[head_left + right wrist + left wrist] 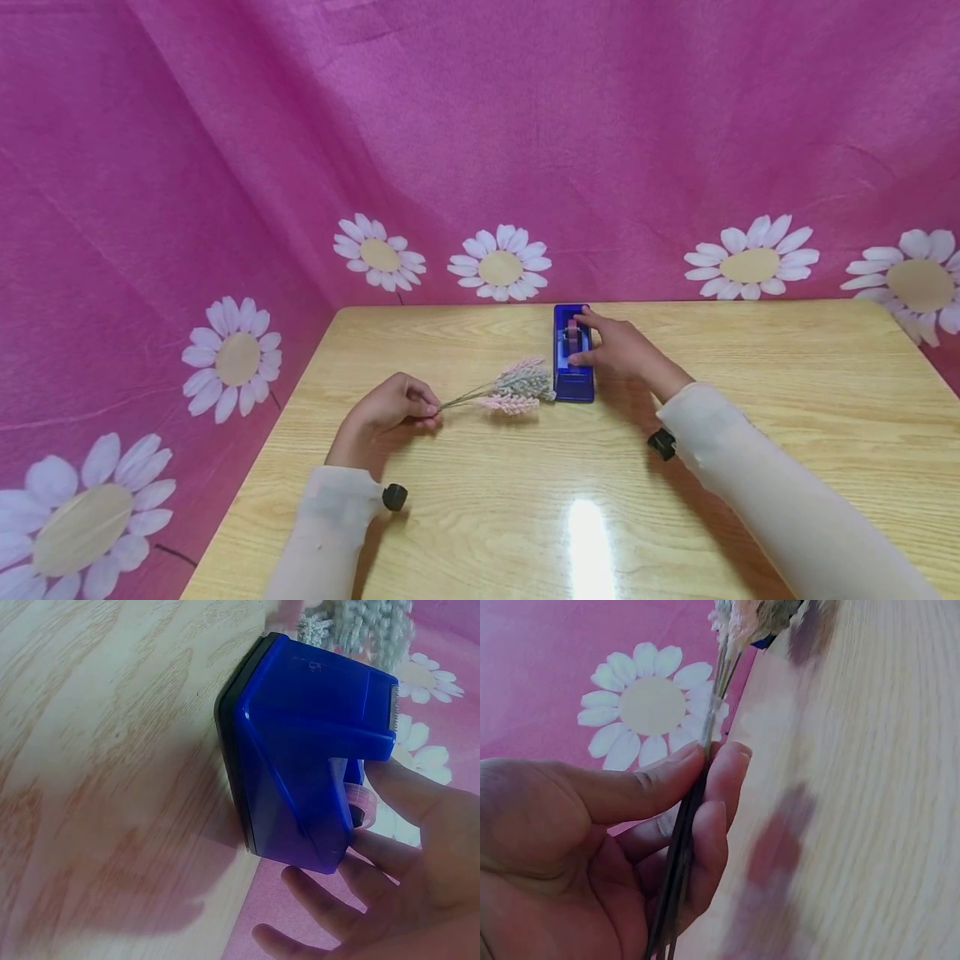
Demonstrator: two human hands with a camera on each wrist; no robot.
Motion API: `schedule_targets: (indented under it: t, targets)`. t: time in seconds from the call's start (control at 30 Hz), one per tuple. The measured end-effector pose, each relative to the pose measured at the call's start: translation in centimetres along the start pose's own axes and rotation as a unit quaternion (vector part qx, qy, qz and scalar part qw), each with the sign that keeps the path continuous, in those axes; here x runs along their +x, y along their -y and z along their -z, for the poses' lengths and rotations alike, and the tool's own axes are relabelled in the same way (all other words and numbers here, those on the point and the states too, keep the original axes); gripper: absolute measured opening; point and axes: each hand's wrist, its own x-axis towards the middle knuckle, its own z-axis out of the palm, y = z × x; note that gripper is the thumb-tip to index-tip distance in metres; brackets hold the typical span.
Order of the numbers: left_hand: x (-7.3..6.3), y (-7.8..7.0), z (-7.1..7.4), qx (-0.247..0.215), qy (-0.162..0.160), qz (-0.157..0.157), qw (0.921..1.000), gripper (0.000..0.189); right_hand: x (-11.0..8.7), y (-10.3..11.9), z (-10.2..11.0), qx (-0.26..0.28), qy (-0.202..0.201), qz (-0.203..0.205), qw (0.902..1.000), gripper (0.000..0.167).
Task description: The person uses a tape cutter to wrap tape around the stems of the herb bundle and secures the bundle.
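Observation:
My left hand (397, 406) pinches the thin stems of an artificial flower bunch (517, 387) between thumb and fingers. The stems (686, 832) run down across the palm in the left wrist view. Pink and whitish flower heads point right, reaching the near left side of a blue tape dispenser (574, 387). My right hand (622, 346) is over that dispenser, thumb and forefinger at opposite ends of the tape roll (362, 804) in its recess, fingertips partly hidden. The other fingers spread beside the dispenser's end. Its dark base (236, 750) lies along the tabletop.
The wooden table (480, 500) ends at a pink cloth backdrop (600, 150) printed with large daisies, just behind the dispenser. Cloth also hangs along the left side. Black wrist devices (394, 497) sit at both sleeves.

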Motion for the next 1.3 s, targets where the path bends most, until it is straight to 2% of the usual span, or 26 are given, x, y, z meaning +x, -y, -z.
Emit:
schedule_targets:
  t: [0.2,0.33,0.63,0.9,1.3]
  targets:
    - [0.8,0.2,-1.2,-0.058,-0.036,-0.003,0.9977,0.015,0.0,0.0,0.0,0.001,0.000,0.002,1.0000,0.081]
    - [1.5,0.1,-2.3,-0.075,-0.061,-0.006,0.9953,0.016,0.0,-0.1,-0.1,0.001,-0.002,0.000,1.0000,0.080]
    - [3.1,-0.3,-4.9,-0.114,-0.108,0.011,0.9875,0.022,0.0,-0.1,0.0,0.007,-0.002,0.007,0.9999,0.080]
    - [4.4,0.4,-7.1,-0.188,-0.138,0.001,0.9724,0.025,0.0,0.0,0.0,0.009,-0.002,0.002,1.0000,0.080]
    - [4.9,0.4,-10.0,-0.241,-0.203,-0.032,0.9485,0.036,0.0,-0.1,-0.1,0.004,-0.007,0.006,0.9999,0.080]
